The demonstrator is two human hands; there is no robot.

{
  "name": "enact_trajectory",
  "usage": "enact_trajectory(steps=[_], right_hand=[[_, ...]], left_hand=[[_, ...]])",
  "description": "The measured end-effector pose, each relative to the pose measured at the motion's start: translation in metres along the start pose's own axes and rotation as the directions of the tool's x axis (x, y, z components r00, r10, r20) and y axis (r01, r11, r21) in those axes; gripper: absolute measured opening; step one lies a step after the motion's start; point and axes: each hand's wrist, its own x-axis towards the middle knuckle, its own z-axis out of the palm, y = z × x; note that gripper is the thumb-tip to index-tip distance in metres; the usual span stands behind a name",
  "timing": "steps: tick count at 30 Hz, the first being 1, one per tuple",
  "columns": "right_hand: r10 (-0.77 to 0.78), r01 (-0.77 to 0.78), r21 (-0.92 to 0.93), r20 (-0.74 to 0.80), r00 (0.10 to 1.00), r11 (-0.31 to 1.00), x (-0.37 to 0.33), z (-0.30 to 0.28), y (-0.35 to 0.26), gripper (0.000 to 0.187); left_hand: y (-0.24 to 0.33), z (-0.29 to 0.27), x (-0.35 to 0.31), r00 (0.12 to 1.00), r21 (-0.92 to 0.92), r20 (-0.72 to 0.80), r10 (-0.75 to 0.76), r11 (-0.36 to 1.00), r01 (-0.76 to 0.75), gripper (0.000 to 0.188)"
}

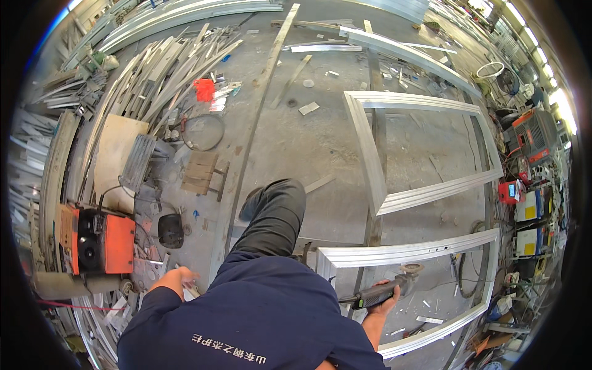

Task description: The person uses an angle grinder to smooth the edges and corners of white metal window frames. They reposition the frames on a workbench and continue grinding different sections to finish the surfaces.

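Note:
My right hand (386, 300) is wrapped round the dark body of an angle grinder (374, 296). The grinder's round disc (412, 268) sits inside the outline of the near metal frame (410, 254), close to its far rail. Whether the disc touches metal cannot be told. Out to my left, my left hand (180, 277) hangs over scraps beside an orange machine. Its fingers look stretched out and a little blurred, with nothing seen in them. A second silvery rectangular frame (441, 190) lies beyond the first, both across long dark support bars (374, 231).
An orange-and-black machine (117, 243) stands at the left near a black welding mask (171, 231). A small wooden stool (200, 172) and piles of metal strips (157, 74) lie farther off. One long bar (262, 92) crosses the floor. Equipment (530, 135) lines the right side.

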Motion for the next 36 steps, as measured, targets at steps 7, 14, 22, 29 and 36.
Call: enact_trajectory(steps=[7, 14, 22, 29, 36], right_hand=[[-0.171, 0.161, -0.065, -0.189, 0.967, 0.985, 0.017, 0.060, 0.027, 0.039], [-0.183, 0.201, -0.023, -0.523, 0.833, 0.979, 0.031, 0.200, 0.076, 0.038], [-0.153, 0.242, 0.118, -0.498, 0.853, 0.963, 0.087, 0.343, 0.100, 0.035], [-0.159, 0.258, 0.152, -0.474, 0.866, 0.954, 0.128, 0.384, 0.101, 0.031], [-0.014, 0.176, 0.302, -0.469, 0.883, 0.937, 0.187, 0.408, 0.110, 0.031]], left_hand=[[0.239, -0.135, 0.006, 0.974, 0.331, -0.147, 0.174, 0.936, -0.117, 0.059], [0.538, -0.288, 0.021, 0.610, -0.078, -0.267, 0.746, 0.614, -0.786, 0.043], [0.612, -0.371, 0.060, 0.697, -0.112, -0.181, 0.694, 0.689, -0.716, 0.034], [0.590, -0.419, 0.089, 0.912, 0.040, -0.063, 0.404, 0.915, -0.402, 0.038], [0.631, -0.441, 0.055, 0.873, 0.005, -0.115, 0.474, 0.879, -0.477, 0.038]])
